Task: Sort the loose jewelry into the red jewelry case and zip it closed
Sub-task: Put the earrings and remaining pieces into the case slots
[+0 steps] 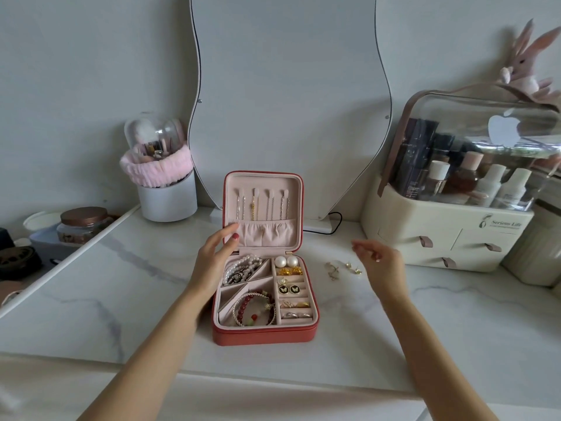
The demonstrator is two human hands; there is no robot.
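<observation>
1. Jewelry case (264,332), the red one, sits open at dead centre of the marble counter (121,299), lid up, zipper not done.
2. Nearest compartments, at 6 o'clock in the tray: a dark red bead bracelet (247,302) tangled with a twisted cord bangle, and at 5 o'clock some rings (296,315) in the slots.
3. Further back in the tray: black butterfly earrings (288,289), then pearl studs (286,261) at 1 o'clock and a pearl bracelet (243,267) at 11.
4. Left hand (217,253) is at the case's 10 o'clock, fingers straight and relaxed, fingertips touching the lid's left edge, looks like it's steadying it. Not gripping anything.
5. Right hand (379,259) hovers at 3 o'clock of the case, fingers loosely curled and empty as far as I can see.
6. Just left of that hand, a few small gold earrings (343,268) lie loose on the counter between hand and case.
7. Lid has chains (261,205) hanging on the hooks.
8. So I'd say mostly sorted. Left: those last earrings, then close and zip.
</observation>
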